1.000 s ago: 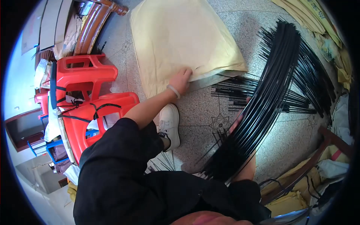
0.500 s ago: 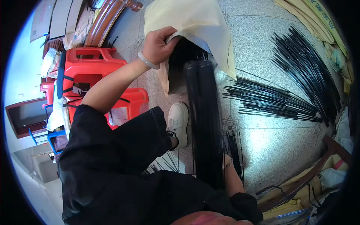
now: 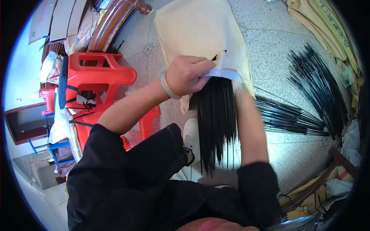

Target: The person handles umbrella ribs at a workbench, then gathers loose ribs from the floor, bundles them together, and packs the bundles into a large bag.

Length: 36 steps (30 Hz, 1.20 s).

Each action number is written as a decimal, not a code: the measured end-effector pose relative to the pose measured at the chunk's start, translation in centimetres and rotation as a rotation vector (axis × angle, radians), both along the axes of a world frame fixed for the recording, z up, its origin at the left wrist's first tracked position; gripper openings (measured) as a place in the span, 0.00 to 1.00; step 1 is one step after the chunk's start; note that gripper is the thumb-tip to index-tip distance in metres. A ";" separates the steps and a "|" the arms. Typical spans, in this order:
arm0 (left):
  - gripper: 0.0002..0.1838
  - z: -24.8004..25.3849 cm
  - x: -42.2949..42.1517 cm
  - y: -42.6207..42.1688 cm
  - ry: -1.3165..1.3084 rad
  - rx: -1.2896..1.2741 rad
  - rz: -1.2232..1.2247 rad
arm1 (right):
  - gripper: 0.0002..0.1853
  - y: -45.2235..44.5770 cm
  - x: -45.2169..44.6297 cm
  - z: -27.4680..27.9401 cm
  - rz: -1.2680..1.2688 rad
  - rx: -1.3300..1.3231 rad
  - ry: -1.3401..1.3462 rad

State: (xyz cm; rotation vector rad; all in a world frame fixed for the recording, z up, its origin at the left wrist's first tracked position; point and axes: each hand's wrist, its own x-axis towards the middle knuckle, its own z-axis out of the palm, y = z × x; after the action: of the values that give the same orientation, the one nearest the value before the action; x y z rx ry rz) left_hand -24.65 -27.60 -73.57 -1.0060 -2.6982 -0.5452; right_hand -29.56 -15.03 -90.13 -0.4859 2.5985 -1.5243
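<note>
A cream woven sack (image 3: 196,30) lies on the floor, its mouth towards me. My left hand (image 3: 189,75), with a pale bangle at the wrist, is closed on the sack's rim and lifts it. A thick bundle of thin black rods (image 3: 216,127) runs into the mouth, its uneven near ends sticking out towards my body. My right hand (image 3: 239,90) is at the right side of the mouth, beside the bundle. It is blurred and partly under the rim, so its fingers are hidden.
More black rods (image 3: 291,115) lie on the speckled floor to the right, with another fanned pile (image 3: 318,84) beyond. Red plastic stools (image 3: 102,75) stand at the left. Folded yellow sacks (image 3: 320,27) line the right edge. My shoe (image 3: 190,136) is just below the sack.
The bundle of rods has gone from in front of the sack into its mouth. My right hand has moved forward to the opening. My left hand, still on the rim, has shifted right and nearer.
</note>
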 end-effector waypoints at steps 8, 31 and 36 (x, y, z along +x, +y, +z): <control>0.08 -2.5 -3.1 0.3 -0.037 0.114 0.047 | 0.20 5.4 4.5 -1.4 -0.046 -0.149 0.046; 0.07 -1.7 3.1 -2.0 -0.256 -0.227 0.266 | 0.23 28.1 29.4 -2.1 0.288 0.809 -0.488; 0.05 -0.4 4.0 -2.8 -0.232 -0.155 0.311 | 0.29 15.8 21.3 0.2 0.163 -0.072 -0.731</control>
State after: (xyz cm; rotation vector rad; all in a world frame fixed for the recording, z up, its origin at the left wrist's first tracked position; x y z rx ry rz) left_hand -20.64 -30.35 -73.97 -0.5633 -3.0625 -0.4190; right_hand -8.28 0.75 -89.95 -0.0998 1.9026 -1.3983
